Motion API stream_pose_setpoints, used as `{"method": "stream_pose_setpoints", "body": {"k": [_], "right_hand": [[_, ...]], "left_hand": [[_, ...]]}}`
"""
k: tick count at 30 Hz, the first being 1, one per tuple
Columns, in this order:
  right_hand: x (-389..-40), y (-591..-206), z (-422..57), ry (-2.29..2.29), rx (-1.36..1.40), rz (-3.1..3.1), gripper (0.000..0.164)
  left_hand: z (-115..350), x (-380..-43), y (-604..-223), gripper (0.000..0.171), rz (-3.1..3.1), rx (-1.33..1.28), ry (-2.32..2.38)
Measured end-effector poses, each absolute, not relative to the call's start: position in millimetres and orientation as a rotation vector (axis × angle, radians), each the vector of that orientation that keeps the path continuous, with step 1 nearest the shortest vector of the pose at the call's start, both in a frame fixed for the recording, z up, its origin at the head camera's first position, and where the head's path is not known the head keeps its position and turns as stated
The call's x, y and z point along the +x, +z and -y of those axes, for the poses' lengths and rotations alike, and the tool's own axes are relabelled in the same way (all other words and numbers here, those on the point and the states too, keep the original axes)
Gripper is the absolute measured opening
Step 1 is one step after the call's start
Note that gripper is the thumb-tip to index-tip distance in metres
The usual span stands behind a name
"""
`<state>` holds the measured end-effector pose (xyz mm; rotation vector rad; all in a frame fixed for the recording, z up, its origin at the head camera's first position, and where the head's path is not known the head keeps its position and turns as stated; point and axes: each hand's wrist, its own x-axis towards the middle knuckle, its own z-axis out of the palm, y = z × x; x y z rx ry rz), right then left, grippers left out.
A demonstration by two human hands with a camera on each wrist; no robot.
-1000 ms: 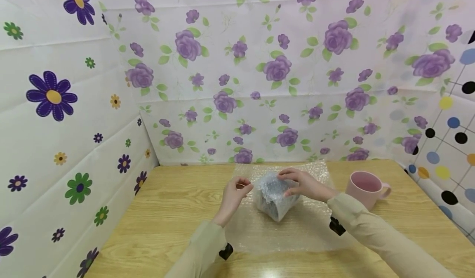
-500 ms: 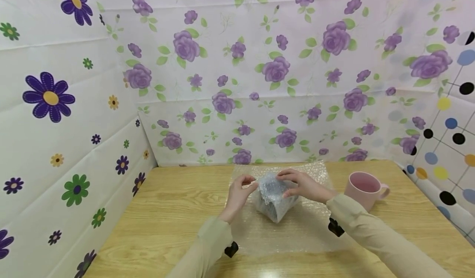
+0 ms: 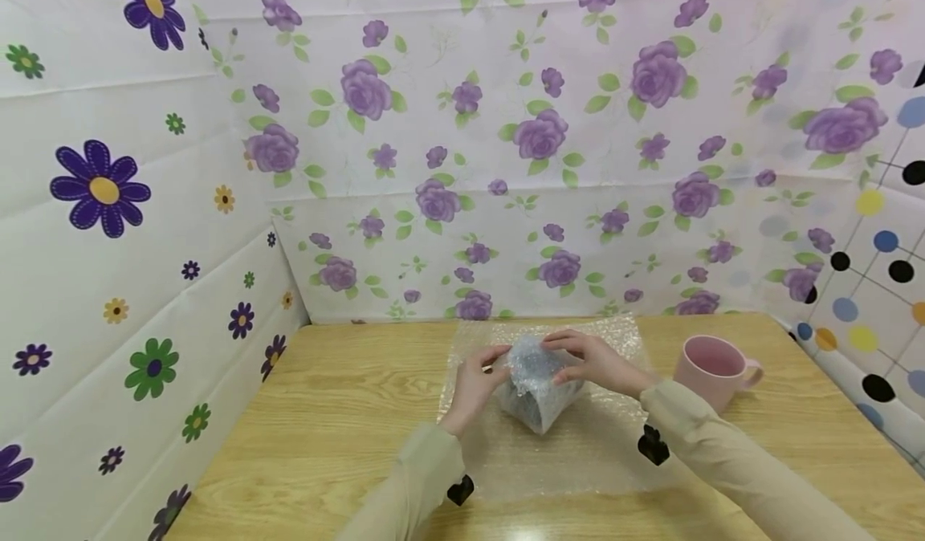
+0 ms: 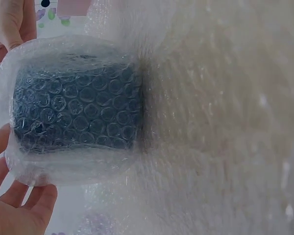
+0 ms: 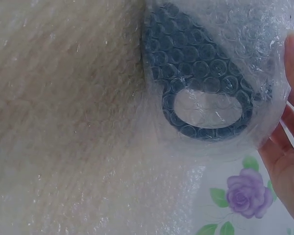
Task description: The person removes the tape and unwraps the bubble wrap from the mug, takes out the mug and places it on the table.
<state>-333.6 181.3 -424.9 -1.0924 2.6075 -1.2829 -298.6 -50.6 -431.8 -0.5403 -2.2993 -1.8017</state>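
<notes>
A dark mug rolled in bubble wrap (image 3: 538,380) lies on its side on a bubble wrap sheet (image 3: 571,453) mid-table. Up close, the left wrist view shows its wrapped body (image 4: 73,110). Its handle (image 5: 210,115) shows through the wrap in the right wrist view. My left hand (image 3: 480,376) rests against the bundle's left end, with its fingers (image 4: 19,210) straight along the wrap's edge. From the right, my right hand (image 3: 588,360) curls over the top of the bundle, thumb on its side, and holds the wrap down.
A pink mug (image 3: 711,368) stands upright to the right of the sheet. The wooden table (image 3: 347,412) is boxed in by flowered panels on the left and back and a dotted one on the right.
My left hand has moved right from beside the bundle until it touches the bundle's left end. The right hand and the bundle have stayed where they were.
</notes>
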Motion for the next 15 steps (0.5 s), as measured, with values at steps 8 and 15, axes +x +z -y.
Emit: {"method": "stream_pose_setpoints", "body": {"k": [8,15], "right_hand": [[-338,-423,-186,-1.49,-1.003,-2.474,0.055],[-344,-422,-193,-1.601,-0.856,-2.543,0.05]], "left_hand": [[50,-311,-446,0.031,2.342,-0.534,-1.687],[49,-309,-440,0.031,2.367,-0.565,-1.596]]}}
